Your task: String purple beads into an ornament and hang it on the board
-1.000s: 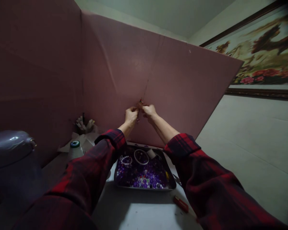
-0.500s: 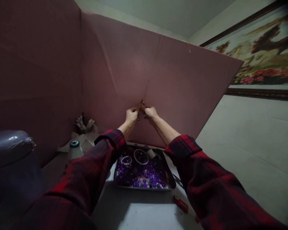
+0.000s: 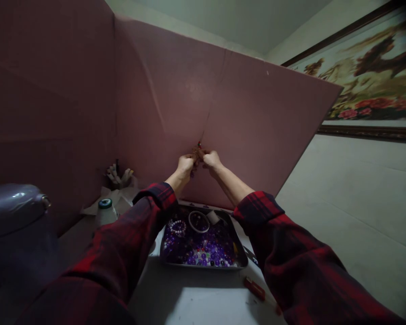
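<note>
Centrally, my left hand and right hand are pinching a small beaded string between closed fingers, before the pink board and beyond the tray; which fingertip is pressing which bead I cannot tell. A purple bit is now hanging below my left hand, in place of the small reddish one of half a second earlier, while both hands are staying almost where they were. A thin thread is running upward from the string. The tray is keeping its position, holding purple beads, a bracelet and a pale hoop. A spool with a blue-green top is standing on my left. On the right, a framed picture is hanging; faint marks near its upper left corner are showing too small to read.
</note>
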Demonstrator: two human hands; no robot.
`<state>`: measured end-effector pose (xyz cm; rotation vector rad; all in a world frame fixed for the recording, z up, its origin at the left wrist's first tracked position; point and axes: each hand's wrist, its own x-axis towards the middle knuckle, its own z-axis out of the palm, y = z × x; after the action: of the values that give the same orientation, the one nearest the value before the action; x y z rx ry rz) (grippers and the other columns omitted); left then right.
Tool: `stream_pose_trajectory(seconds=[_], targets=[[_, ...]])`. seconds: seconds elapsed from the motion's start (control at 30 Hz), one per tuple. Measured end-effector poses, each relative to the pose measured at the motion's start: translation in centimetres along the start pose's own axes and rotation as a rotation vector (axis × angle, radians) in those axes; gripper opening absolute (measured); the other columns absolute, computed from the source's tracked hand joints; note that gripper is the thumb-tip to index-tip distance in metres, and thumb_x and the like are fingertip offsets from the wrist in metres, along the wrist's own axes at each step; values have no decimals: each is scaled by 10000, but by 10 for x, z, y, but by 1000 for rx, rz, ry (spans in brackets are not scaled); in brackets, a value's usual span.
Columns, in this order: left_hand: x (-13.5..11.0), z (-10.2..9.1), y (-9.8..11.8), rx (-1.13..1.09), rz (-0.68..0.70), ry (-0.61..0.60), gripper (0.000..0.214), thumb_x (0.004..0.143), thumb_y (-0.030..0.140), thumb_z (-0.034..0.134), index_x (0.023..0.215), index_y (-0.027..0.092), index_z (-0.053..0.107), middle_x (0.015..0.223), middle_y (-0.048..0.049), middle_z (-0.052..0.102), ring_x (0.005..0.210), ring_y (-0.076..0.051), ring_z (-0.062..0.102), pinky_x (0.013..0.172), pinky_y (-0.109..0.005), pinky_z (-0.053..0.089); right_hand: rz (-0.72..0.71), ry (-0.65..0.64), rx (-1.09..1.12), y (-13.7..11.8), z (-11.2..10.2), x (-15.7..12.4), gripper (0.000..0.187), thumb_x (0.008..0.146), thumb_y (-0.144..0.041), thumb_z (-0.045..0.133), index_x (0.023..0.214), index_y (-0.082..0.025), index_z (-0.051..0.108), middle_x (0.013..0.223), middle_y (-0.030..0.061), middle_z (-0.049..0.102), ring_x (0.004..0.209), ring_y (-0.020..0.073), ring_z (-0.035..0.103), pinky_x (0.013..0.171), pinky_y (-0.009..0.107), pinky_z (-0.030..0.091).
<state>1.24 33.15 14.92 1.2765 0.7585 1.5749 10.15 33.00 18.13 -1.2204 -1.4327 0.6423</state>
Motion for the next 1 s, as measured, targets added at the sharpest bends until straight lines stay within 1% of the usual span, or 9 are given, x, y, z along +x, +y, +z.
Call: stream_pose_trajectory(seconds=[0.17, 0.3, 0.53, 0.67, 0.83, 1.0], targets=[[10, -5, -3, 85, 76, 49, 170, 660, 154, 576, 513, 143, 492, 418, 39, 436, 379, -53, 338, 401, -185, 240, -30, 7, -18, 2, 1, 3, 222, 756, -316, 578, 774, -105, 645, 605, 9, 568, 505, 76, 398, 481, 180, 321], [12, -9, -3, 123, 90, 78, 134, 665, 147, 560, 535, 131, 529, 437, 31, 463, 400, -58, 348, 408, -182, 246, -26, 23, -29, 4, 3, 5, 233, 752, -324, 577, 748, -102, 647, 589, 7, 562, 511, 81, 412, 501, 186, 339], [21, -11, -11, 159, 80, 118, 75, 649, 133, 553, 574, 135, 551, 489, 25, 480, 462, -73, 392, 432, -173, 281, 12, 33, -26, 5, 2, 2, 130, 732, -234, 578, 707, -115, 624, 570, -1, 534, 491, 78, 404, 461, 183, 325], [26, -11, -16, 169, 45, 132, 40, 632, 108, 553, 634, 137, 580, 530, 3, 527, 497, -95, 451, 461, -187, 339, 48, 33, -35, 9, 1, -2, 71, 725, -164, 551, 709, -125, 608, 566, -2, 519, 478, 76, 404, 431, 179, 294], [28, -11, -20, 177, -1, 127, 171, 610, 97, 592, 775, 136, 622, 592, -32, 585, 548, -128, 517, 492, -214, 404, 115, 27, -53, 16, -3, -6, 117, 738, -126, 512, 793, -121, 615, 592, 15, 544, 457, 79, 418, 416, 186, 280], [28, -10, -25, 177, -17, 133, 215, 603, 68, 584, 803, 135, 626, 612, -33, 591, 550, -125, 523, 500, -217, 420, 161, -6, -50, 23, -7, -10, 120, 748, -140, 519, 828, -127, 607, 604, 20, 560, 468, 84, 459, 413, 178, 281]])
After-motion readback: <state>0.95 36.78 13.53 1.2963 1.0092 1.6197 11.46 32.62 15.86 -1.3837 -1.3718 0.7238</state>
